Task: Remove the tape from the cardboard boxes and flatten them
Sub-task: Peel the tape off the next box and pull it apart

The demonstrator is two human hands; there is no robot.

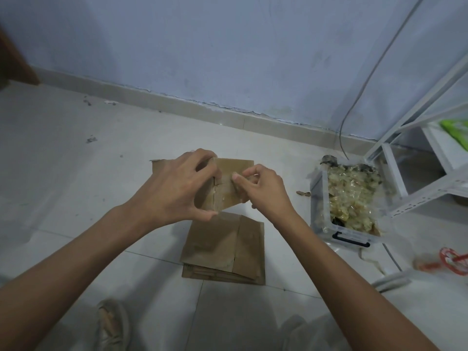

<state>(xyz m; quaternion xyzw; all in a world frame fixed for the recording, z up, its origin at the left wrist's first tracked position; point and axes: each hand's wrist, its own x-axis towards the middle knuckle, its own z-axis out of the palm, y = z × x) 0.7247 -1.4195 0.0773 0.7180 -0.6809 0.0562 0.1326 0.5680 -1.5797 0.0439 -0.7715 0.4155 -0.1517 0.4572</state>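
A small brown cardboard box is held above the floor in the middle of the view. My left hand grips its left side, fingers over the top and thumb under its lower edge. My right hand pinches at the box's taped face with thumb and forefinger; whether tape is between them I cannot tell. A stack of flattened cardboard lies on the floor just below the box. Another flat piece of cardboard shows behind my left hand.
A clear plastic bin full of crumpled used tape stands to the right. A white metal shelf frame rises behind it, with a cable down the wall. A red-handled object lies at far right. My sandalled foot is at bottom left.
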